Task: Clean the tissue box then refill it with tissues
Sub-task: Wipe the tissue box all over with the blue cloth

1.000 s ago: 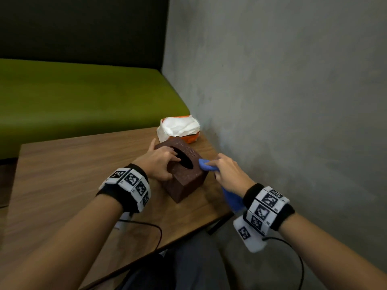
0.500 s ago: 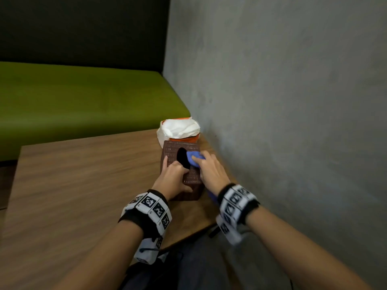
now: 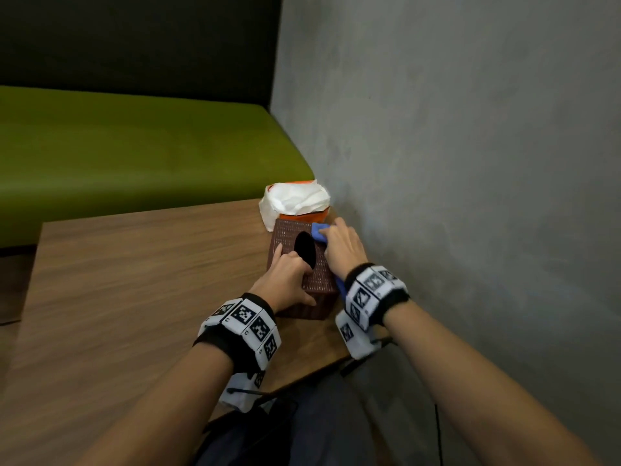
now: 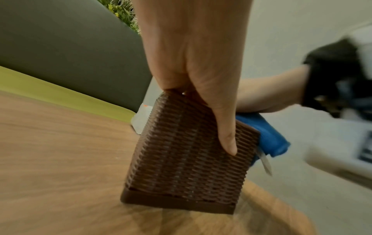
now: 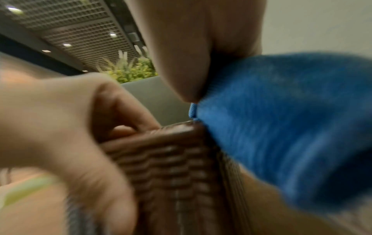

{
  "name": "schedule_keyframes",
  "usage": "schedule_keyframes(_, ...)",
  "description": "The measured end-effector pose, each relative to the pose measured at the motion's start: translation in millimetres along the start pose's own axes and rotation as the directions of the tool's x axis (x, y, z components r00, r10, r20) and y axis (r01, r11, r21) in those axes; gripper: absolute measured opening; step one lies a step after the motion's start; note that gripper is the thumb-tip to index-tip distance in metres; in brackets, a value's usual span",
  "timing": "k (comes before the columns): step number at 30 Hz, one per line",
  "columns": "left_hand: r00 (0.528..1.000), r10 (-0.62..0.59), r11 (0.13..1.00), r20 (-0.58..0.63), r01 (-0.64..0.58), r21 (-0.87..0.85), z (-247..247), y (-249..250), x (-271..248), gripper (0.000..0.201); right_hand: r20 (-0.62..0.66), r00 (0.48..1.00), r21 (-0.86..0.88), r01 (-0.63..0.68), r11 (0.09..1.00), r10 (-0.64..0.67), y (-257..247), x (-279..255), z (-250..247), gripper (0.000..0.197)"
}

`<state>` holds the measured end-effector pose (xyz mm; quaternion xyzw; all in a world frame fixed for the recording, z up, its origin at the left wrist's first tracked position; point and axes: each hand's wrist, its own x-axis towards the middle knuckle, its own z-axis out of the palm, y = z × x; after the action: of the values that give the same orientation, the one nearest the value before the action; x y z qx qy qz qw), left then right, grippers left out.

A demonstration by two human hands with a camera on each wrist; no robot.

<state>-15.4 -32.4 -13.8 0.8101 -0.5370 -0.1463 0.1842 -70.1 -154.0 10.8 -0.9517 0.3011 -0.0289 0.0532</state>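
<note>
A brown woven tissue box (image 3: pixel 319 280) (image 4: pixel 187 159) (image 5: pixel 171 167) with a dark oval slot stands on the wooden table (image 3: pixel 134 280) near the wall. My left hand (image 3: pixel 289 280) grips it from the near left, thumb down the front face and fingers curled into the slot. My right hand (image 3: pixel 342 247) holds a blue cloth (image 3: pixel 317 235) (image 4: pixel 267 135) (image 5: pixel 292 127) against the box's top right edge; the cloth hangs down the box's right side. A pack of white tissues (image 3: pixel 295 200) in an orange wrapper sits just behind the box.
A grey concrete wall (image 3: pixel 453 163) runs close along the right of the table. A green bench seat (image 3: pixel 134 146) lies beyond the table's far edge. The table's near right corner (image 3: pixel 342 358) is just under my right wrist.
The box has been turned square to me, slot facing up. My left hand shifted to its near side. My right hand slid the cloth along the top toward the far right corner.
</note>
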Motion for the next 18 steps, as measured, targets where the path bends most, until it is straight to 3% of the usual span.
schedule_keyframes(2,1.000,-0.003,1.000,0.003,0.003,0.010,1,0,2,0.055,0.003,1.000,0.010,-0.030,1.000,0.030,-2,7,-1,0.037)
schedule_keyframes(7,0.999,0.041,0.997,0.014,-0.042,0.062,4,-4,2,0.054,-0.017,1.000,0.021,0.015,1.000,-0.015,5,-34,10,0.042)
schedule_keyframes(13,0.999,0.042,0.996,0.035,-0.045,0.075,-1,-4,1,0.057,-0.043,0.998,0.086,-0.046,0.995,0.049,-7,21,8,0.030)
schedule_keyframes(16,0.998,0.065,0.998,-0.024,-0.064,0.024,3,-2,0,0.046,-0.006,0.994,0.158,0.111,0.981,-0.112,-33,28,11,0.036)
schedule_keyframes(18,0.996,0.064,0.998,-0.069,-0.063,0.014,6,-3,1,0.049,0.034,0.968,0.207,0.237,0.949,-0.249,-31,17,11,0.039)
